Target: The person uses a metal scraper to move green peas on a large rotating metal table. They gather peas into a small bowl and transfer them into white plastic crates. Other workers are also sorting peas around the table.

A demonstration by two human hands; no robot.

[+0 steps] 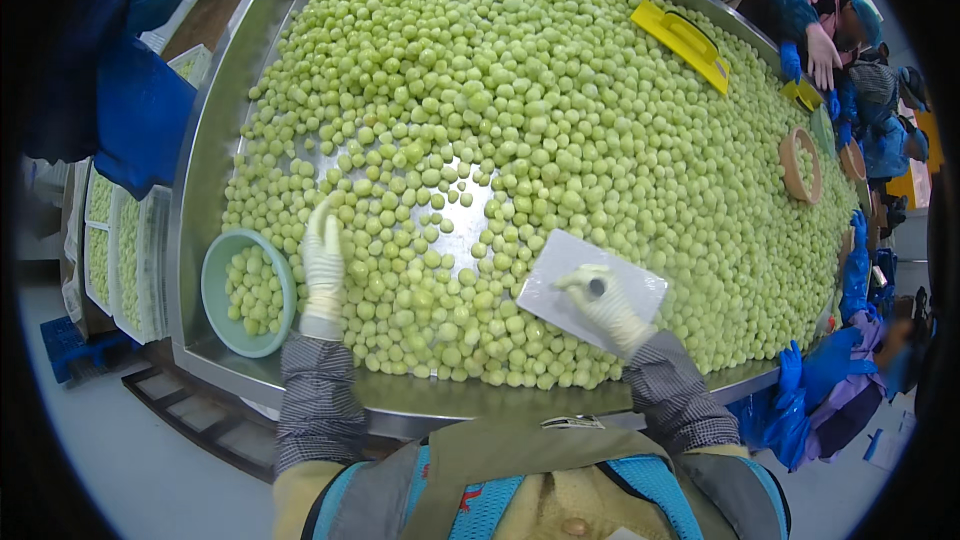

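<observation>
Pale green round fruits (450,67) cover most of a large stainless steel sorting table. My left hand (324,262), in a white glove, reaches flat over the fruits, fingers extended and pointing away from me, with nothing seen in its grasp. To its left, a light green plastic bowl (286,315) contains more of the fruits. My right hand (598,298), gloved too, closes around the dark-ended handle of a grey-white flat board (551,259), which lies tilted among the fruits. Bare metal (461,221) shows between the two hands.
A yellow plastic float (686,41) lies on the fruits at the far right. Beyond it are an orange-brown bowl (791,165) and several people in blue sleeves. The table's raised steel rim (196,165) surrounds the fruits. White crates (154,262) of fruits stand left, near a blue-aproned person.
</observation>
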